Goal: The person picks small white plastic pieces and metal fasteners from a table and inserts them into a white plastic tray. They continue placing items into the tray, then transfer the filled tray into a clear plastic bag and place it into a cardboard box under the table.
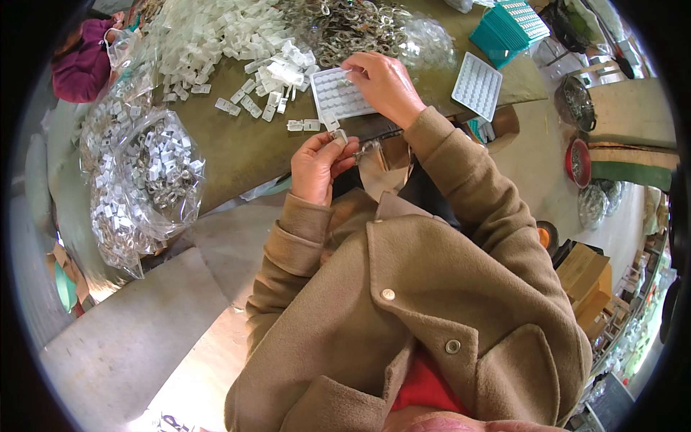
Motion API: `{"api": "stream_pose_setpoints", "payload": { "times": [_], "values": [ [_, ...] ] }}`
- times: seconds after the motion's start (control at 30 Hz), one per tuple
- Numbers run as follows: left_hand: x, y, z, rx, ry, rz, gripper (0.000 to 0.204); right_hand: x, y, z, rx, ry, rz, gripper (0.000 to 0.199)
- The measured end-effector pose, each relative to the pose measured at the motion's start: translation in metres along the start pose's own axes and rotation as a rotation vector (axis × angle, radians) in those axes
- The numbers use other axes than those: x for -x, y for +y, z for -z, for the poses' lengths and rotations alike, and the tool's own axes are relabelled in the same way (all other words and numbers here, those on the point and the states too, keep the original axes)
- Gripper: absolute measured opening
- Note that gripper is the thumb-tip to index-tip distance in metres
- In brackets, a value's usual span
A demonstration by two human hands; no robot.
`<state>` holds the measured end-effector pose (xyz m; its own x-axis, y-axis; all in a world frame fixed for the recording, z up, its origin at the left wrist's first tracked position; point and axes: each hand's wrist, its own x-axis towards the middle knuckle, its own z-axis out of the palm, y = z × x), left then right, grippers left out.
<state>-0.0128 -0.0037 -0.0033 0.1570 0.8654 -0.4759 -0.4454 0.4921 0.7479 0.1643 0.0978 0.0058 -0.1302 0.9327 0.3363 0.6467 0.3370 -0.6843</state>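
Note:
My left hand is closed at the table's near edge, pinching a small whitish plastic piece between thumb and fingers. Just beyond it lies a shallow white tray with rows of small hollows. Over the tray's far right part, my right hand has its fingers bent together, tips down near the far rim; whatever they hold is hidden. A few loose clear plastic pieces rest left of the tray, below a large heap of similar pieces. Behind the tray spreads a pile of small shiny metal parts.
Plastic bags of white pieces sit at the table's left. Another white tray lies near the right edge, with a stack of teal trays behind it. Right of the table are a red basin and cardboard boxes.

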Motion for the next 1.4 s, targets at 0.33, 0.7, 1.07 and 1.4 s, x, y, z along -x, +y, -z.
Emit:
{"api": "stream_pose_setpoints", "payload": {
  "times": [0.33, 0.7, 1.07, 1.4],
  "values": [
    [0.000, 0.007, 0.008, 0.134, 0.002, -0.038, 0.019, -0.009, -0.016, -0.009, 0.303, -0.267, 0.068, 0.014],
    [-0.001, 0.015, 0.015, 0.256, -0.045, -0.045, 0.021, 0.001, -0.027, 0.009, 0.242, -0.213, 0.185, 0.014],
    [0.011, 0.011, 0.002, 0.027, -0.032, -0.089, 0.035, 0.053, -0.056, 0.020, -0.058, -0.175, 0.328, 0.013],
    [0.011, 0.008, -0.001, 0.068, 0.017, -0.069, 0.033, 0.062, -0.047, 0.015, -0.289, -0.141, 0.187, 0.009]
  ]
}}
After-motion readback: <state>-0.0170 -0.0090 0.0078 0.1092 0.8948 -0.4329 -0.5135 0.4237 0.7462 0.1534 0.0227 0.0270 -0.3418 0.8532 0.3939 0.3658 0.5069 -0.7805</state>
